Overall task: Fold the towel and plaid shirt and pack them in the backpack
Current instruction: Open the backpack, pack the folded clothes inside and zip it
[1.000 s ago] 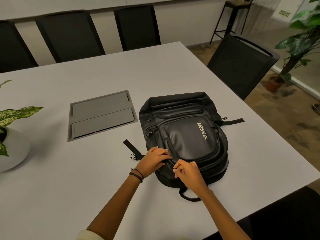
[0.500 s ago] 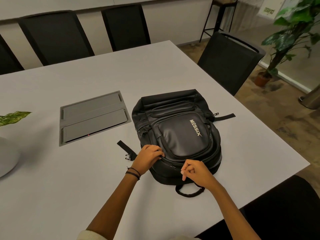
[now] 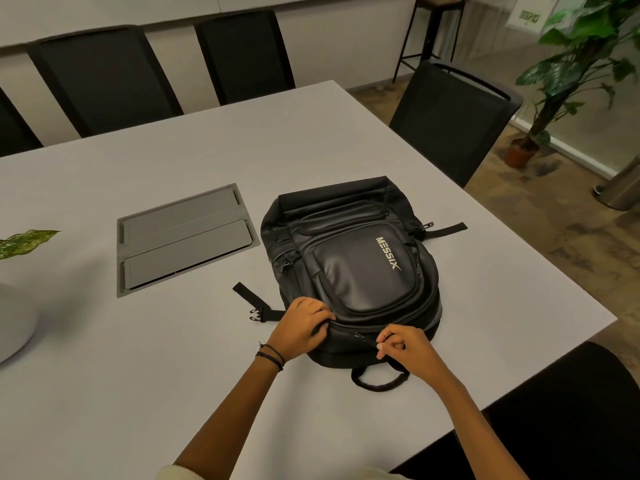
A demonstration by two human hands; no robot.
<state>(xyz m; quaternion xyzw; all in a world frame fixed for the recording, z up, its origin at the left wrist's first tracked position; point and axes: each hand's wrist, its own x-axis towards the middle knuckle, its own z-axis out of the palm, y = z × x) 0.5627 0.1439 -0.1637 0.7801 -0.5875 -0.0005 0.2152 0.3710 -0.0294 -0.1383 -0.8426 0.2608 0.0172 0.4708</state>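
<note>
Seemingly at the zipping step, the left hand's (image 3: 301, 327) grip clamps the black leather-look backpack (image 3: 360, 258) lying on the grey table (image 3: 138, 375), the right hand (image 3: 407, 351) pinches its metal zipper pull (image 3: 363, 337), needing a steady draw next.

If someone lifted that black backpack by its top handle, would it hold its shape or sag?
Probably sags a little: the backpack lies bulged yet soft-edged. Its glossy front panel looks slippery, so the handle seems the safer grip.

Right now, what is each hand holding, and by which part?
The left hand grips the backpack by the fabric at its near end. The right hand pinches the zipper pull on that same end.
</note>
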